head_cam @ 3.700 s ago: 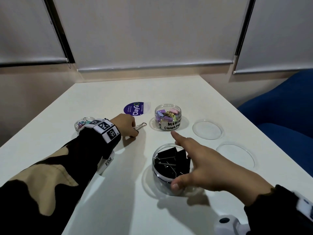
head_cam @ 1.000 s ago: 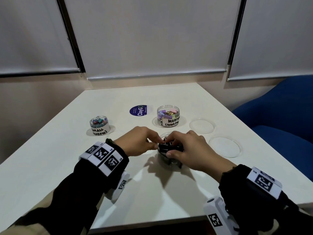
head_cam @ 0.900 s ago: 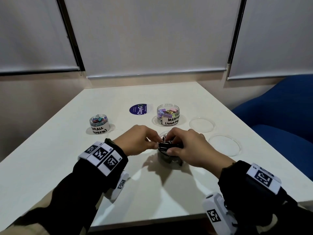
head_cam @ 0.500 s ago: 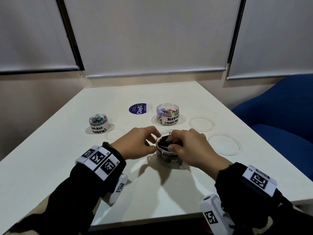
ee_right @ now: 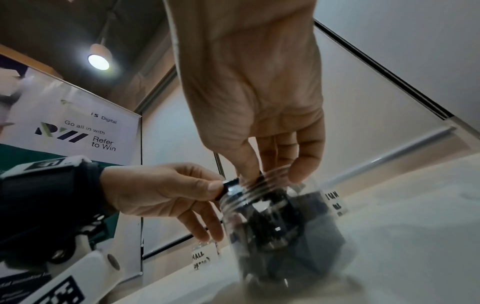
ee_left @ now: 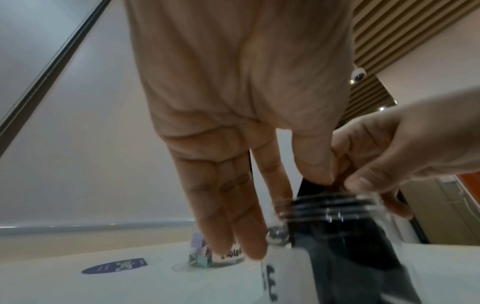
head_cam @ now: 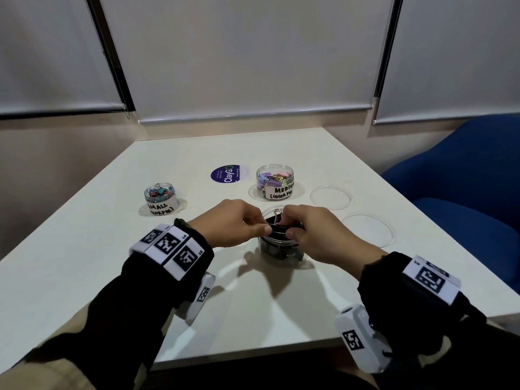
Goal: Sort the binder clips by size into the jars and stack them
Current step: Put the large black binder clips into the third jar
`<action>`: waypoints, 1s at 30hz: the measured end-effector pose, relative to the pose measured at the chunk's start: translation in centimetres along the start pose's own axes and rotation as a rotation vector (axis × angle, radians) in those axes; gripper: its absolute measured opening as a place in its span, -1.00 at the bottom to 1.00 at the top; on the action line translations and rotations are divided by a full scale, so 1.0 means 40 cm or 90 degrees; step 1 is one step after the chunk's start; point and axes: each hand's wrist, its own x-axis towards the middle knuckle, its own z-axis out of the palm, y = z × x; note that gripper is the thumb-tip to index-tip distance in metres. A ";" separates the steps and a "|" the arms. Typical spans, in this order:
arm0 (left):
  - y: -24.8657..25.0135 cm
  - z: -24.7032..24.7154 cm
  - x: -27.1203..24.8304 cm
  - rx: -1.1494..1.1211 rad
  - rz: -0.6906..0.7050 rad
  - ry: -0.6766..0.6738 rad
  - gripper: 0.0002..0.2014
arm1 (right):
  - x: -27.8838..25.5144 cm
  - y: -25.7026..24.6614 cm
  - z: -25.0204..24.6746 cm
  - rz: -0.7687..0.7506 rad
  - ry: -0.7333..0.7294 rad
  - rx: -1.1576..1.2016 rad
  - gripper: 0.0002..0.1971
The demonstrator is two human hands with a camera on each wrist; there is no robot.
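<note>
Right now both my hands meet over the mouth of the clear large jar (head_cam: pixel 281 250) near the middle of the tabletop (head_cam: pixel 84 266); it is packed with black binder clips. My left hand (head_cam: pixel 230 222) pinches one end of a black binder clip (head_cam: pixel 278 229) lying across the jar's rim, thumb and forefinger closed on it, the other fingers hanging straight beside the jar wall. My right hand (head_cam: pixel 318 235) pinches the other end with curled fingers reaching into the opening.

Farther toward the far edge stands the medium jar (head_cam: pixel 275 181), holding pastel clips, and toward the left edge the small jar (head_cam: pixel 161 199) with little coloured clips. Two clear lids (head_cam: pixel 331 197) lie flat toward the right edge, and a round purple sticker (head_cam: pixel 226 173) sits left of the medium jar.

Half a second ago the clip was tilted down into the jar under my right fingers and my left thumb was off it; now it lies level across the rim, held from both sides.
</note>
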 end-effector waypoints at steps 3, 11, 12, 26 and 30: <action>0.014 -0.007 0.014 0.014 -0.014 -0.004 -0.77 | 0.016 -0.002 -0.017 -0.002 -0.041 -0.061 -0.83; 0.037 -0.016 0.020 0.134 -0.017 0.004 -0.73 | 0.010 0.007 -0.024 -0.016 -0.045 -0.020 -0.82; 0.032 -0.013 0.017 0.132 -0.011 0.014 -0.72 | 0.008 0.010 -0.023 -0.015 -0.038 -0.001 -0.82; 0.001 0.004 0.005 -0.052 0.001 -0.021 -0.45 | 0.016 0.041 -0.012 -0.047 0.102 0.126 -0.85; 0.000 -0.004 0.001 -0.044 -0.008 -0.009 -0.46 | 0.043 0.056 -0.043 -0.025 0.205 0.198 -0.72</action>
